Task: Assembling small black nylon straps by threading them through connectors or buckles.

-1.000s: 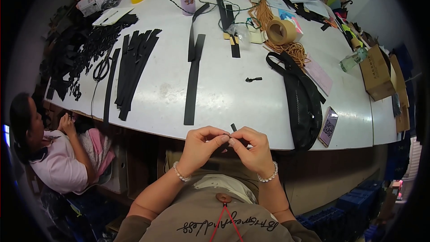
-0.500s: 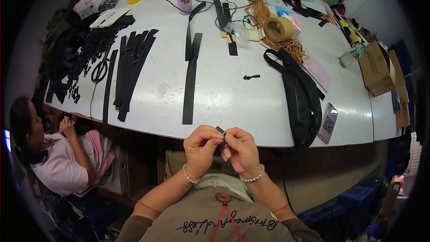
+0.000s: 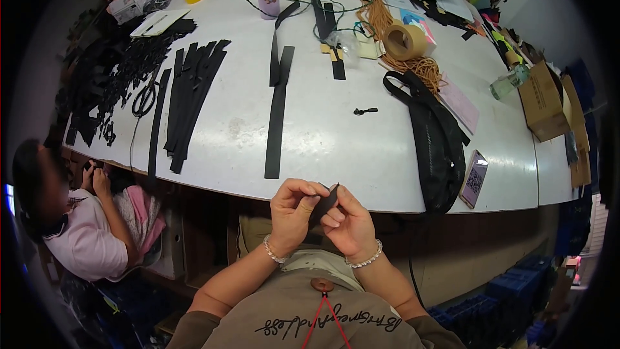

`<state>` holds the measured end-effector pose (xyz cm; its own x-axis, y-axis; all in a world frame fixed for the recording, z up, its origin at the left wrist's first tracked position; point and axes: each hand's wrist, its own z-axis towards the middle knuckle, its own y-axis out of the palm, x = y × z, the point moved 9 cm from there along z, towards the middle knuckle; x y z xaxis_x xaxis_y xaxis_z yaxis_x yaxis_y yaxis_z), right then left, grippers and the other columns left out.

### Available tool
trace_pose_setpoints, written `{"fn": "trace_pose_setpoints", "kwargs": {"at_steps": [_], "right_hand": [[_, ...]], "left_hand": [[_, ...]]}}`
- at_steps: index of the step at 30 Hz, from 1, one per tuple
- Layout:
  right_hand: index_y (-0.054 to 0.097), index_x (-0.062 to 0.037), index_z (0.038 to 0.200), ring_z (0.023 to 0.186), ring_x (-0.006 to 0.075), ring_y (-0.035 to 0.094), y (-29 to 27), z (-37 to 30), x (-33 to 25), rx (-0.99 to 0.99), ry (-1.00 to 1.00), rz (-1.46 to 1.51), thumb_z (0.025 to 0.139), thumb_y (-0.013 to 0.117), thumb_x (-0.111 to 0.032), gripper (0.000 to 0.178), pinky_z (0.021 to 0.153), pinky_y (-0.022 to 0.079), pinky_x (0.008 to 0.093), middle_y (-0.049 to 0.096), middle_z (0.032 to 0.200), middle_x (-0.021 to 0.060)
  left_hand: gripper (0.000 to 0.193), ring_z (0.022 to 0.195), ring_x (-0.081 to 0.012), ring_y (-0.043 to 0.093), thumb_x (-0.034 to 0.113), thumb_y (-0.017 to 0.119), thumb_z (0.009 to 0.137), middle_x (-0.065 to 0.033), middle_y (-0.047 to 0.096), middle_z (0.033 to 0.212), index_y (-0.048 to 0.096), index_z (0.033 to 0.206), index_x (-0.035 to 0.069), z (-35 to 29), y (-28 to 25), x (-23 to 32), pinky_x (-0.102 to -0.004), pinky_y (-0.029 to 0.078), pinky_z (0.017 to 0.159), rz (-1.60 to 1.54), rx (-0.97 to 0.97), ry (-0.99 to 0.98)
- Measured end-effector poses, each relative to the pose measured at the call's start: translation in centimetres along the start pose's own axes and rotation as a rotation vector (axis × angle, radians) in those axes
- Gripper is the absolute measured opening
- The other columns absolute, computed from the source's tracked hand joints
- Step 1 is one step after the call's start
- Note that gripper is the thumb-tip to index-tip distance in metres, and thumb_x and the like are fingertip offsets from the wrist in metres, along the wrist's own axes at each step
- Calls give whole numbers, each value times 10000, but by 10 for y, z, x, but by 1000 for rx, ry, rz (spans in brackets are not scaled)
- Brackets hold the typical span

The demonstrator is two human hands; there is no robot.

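A short piece of black strap [image 3: 325, 205] is pinched between my two hands, just off the table's front edge. My left hand [image 3: 292, 213] grips it with thumb and forefinger from one side. On the other side my right hand [image 3: 350, 220] pinches its upper end, the other fingers curled beneath. Part of the strap is hidden behind my fingers. Beyond my hands, a long black strap [image 3: 274, 136] lies on the white table [image 3: 226, 116], its far end overlapping another length. To its right rests a small black fitting [image 3: 365, 111].
Black straps [image 3: 194, 103], scissors [image 3: 144, 100] and a heap of black pieces [image 3: 110, 77] lie left. A black bag [image 3: 433, 148], a phone [image 3: 475, 178], a tape roll [image 3: 404, 42] and a cardboard box [image 3: 546, 103] are right. Another person [image 3: 90, 232] sits at the left.
The strap piece has turned between my fingers, so more of its flat face shows. My right hand has opened out slightly, its fingers shifting along the piece.
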<state>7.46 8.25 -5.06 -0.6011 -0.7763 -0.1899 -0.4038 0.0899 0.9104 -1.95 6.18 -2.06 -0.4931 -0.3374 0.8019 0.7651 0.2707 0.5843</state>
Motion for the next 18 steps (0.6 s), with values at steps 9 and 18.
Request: {"fn": "trace_pose_setpoints", "kwargs": {"at_steps": [9,18], "right_hand": [[502,17,1265,961,171,564,4,-4,-57,-38,-334,-548,940,483,-111,350,863,462,307,612,1112,138],[577,58,1100,921,202,641,10,-8,-73,31,-529,-667,871,544,53,232,826,522,301,641,1044,178]], "left_hand": [[277,854,-88,576,-55,548,876,-74,600,912,452,1126,14,0,-12,1,-202,484,755,244,75,-240],[202,825,-78,613,-37,603,849,-61,634,951,593,1050,-35,-8,-6,-22,-197,517,719,285,-14,-431]]}}
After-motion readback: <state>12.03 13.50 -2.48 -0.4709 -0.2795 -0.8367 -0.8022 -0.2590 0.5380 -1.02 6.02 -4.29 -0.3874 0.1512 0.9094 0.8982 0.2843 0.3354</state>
